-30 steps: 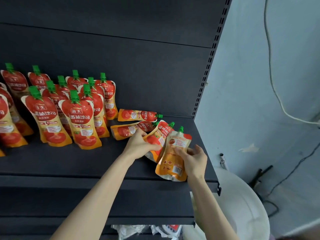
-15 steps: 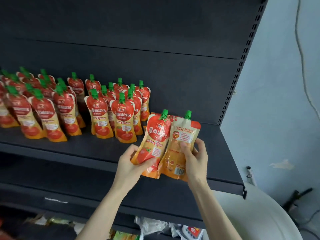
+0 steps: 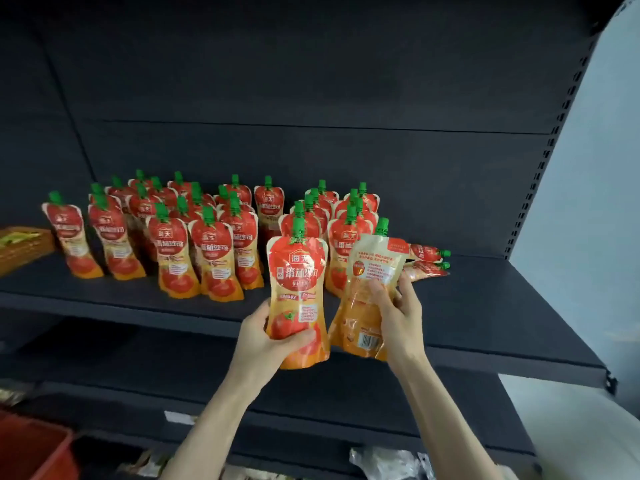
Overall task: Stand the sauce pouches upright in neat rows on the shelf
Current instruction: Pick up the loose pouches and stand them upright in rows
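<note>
My left hand grips a red and orange sauce pouch with a green cap, upright, its front facing me. My right hand holds a second pouch beside it, back label and barcode toward me. Both pouches hang at the front edge of the dark shelf. Several pouches stand upright in rows behind them. Two pouches lie flat to the right, caps pointing right.
A brown basket sits at the shelf's left end. A slotted upright bounds the shelf on the right, with a pale wall beyond. Below are a red bin and plastic packaging.
Both hands lifted their pouches off the shelf and turned them upright. The camera view swung left, showing more standing rows.
</note>
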The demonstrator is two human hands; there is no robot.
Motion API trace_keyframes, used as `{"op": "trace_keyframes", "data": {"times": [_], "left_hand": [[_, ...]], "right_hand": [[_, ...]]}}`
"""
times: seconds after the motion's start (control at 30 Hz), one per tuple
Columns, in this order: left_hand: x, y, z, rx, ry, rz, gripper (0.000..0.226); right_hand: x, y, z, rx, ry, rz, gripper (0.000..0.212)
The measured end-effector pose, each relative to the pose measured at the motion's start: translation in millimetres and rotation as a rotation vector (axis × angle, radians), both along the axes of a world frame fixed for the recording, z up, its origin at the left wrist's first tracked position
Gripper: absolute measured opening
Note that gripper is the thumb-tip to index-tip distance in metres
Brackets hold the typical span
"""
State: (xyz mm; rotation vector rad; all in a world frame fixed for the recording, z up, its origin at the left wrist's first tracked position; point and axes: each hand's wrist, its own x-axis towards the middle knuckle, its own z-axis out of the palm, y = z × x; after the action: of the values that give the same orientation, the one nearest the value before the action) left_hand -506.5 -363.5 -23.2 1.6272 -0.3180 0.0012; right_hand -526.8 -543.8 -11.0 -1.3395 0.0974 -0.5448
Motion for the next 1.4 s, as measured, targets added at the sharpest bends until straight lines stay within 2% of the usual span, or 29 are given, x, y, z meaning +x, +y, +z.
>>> {"op": "trace_keyframes", "data": {"times": [0.17,0.37,0.5,0.6,0.67,0.73,0.83,0.97,1.13,1.3,1.4], "left_hand": [[22.7,35.7,6.5,-0.073,0.088,-0.165,0.046],[42.3,53.9,14.2,-0.136,0.104,-0.254,0.034],[50.0,59.6,14.6,-0.176,0.113,-0.305,0.040],[56.4,56.3,17.8,-0.193,0.124,-0.369,0.039],[60.8,50.6,18.1,-0.207,0.148,-0.394,0.033],[66.4,45.1,16.2,-0.210,0.157,-0.392,0.030],[82.9,39.5,12.7,-0.169,0.096,-0.328,0.031],[115.1,28.5,4.1,-0.080,0.002,-0.231,0.032],[145.0,10.9,-10.8,-0.008,-0.029,-0.204,0.039],[159.9,6.7,-27.7,0.055,0.016,-0.251,0.047],[161.2,7.2,-37.2,0.046,0.003,-0.211,0.054]], "right_hand": [[10.9,67.9,-3.6,-0.076,0.011,0.039,0.023],[17.3,95.2,9.8,0.090,0.157,0.141,0.045],[22.2,94.8,15.2,0.138,0.124,0.240,0.031],[32.0,90.6,11.1,0.173,0.157,0.242,0.049],[37.5,86.1,9.5,0.160,0.157,0.206,0.054],[42.3,77.7,6.8,0.123,0.145,0.114,0.049],[50.4,58.6,2.3,-0.003,0.121,-0.090,0.039],[65.8,37.8,-1.7,-0.154,0.092,-0.228,0.044],[94.6,32.9,-9.1,-0.247,0.058,-0.321,0.049],[102.2,24.9,-33.2,-0.343,0.124,-0.382,0.059],[97.7,18.6,-48.1,-0.404,0.187,-0.354,0.057]]}}
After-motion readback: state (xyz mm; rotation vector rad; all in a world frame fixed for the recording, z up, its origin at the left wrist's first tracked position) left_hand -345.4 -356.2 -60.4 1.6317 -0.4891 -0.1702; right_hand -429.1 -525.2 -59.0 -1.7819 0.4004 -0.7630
